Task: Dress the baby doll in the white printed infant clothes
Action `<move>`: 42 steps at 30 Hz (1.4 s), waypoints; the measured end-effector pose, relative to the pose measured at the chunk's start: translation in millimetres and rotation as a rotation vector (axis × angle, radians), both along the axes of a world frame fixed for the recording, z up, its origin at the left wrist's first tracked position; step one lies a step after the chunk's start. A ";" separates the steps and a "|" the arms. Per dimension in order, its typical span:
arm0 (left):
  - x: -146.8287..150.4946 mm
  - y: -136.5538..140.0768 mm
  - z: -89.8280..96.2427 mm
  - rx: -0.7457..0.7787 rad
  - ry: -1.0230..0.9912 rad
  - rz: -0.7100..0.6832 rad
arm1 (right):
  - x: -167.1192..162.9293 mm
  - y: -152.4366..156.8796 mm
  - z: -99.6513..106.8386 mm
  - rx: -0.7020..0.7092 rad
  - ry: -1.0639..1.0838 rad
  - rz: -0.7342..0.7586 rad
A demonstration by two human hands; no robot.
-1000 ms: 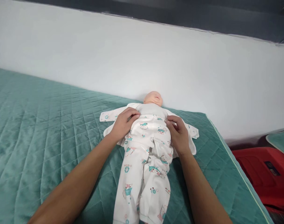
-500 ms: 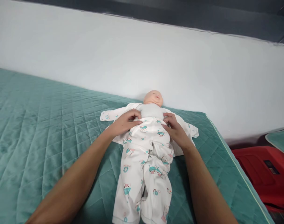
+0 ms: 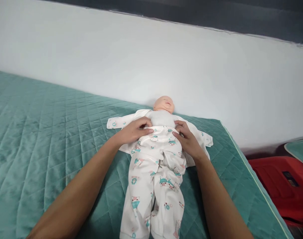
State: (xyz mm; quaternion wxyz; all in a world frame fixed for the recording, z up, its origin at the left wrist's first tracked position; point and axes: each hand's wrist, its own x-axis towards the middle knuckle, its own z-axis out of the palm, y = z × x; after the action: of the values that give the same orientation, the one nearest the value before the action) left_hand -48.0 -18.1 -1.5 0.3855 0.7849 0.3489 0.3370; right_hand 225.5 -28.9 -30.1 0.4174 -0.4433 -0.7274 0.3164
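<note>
A baby doll [image 3: 163, 104] lies on its back, head toward the wall. White printed pants [image 3: 157, 156] cover its legs and reach up to its waist; the pale cloth torso [image 3: 162, 118] shows above the waistband. My left hand [image 3: 138, 130] pinches the waistband's left side between thumb and curled fingers. On the right side, my right hand [image 3: 186, 136] grips the waistband the same way. Beneath the doll, a white printed baby shirt [image 3: 121, 121] lies spread open, its sleeves stretched out to both sides. Some of the shirt is hidden by my hands and the pants.
The doll rests on a green quilted bedspread [image 3: 54, 139], whose piped edge runs down the right. A pale wall [image 3: 141, 56] stands behind the bed. Past the right edge is a red plastic object [image 3: 283, 186] with a dark label, beside another piece of green padding [image 3: 300, 151].
Both hands keep their hold on the waistband, and the left has shifted very slightly inward. The doll and shirt lie almost as before; the view has moved a little.
</note>
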 end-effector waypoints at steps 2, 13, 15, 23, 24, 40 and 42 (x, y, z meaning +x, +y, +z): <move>1.8 4.8 -2.8 -0.014 -0.001 0.058 | -2.2 2.6 -0.3 0.047 -0.011 -0.031; 30.8 56.7 -5.1 -0.028 0.206 0.348 | -20.3 41.0 7.2 0.034 -0.321 -0.426; 32.6 57.9 -7.6 -0.031 0.179 0.372 | -21.4 43.0 4.3 0.039 -0.301 -0.445; 15.4 44.4 -4.7 0.120 0.253 0.293 | -8.6 39.8 -4.7 0.188 -0.265 -0.398; 12.4 44.1 -4.9 0.172 0.279 0.272 | -5.7 40.4 -5.0 0.196 -0.270 -0.386; 18.6 79.3 -16.6 0.211 0.467 0.505 | 18.9 56.6 12.0 -0.084 -0.435 -0.248; 20.9 84.5 -18.7 0.186 0.444 0.530 | 16.3 61.7 9.3 -0.065 -0.475 -0.359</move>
State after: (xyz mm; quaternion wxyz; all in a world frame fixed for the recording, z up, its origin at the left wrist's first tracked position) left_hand -27.1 66.4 -20.3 0.1263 0.7528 0.5837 0.2769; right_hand 241.7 32.8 -20.7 0.2704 -0.6396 -0.7041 0.1483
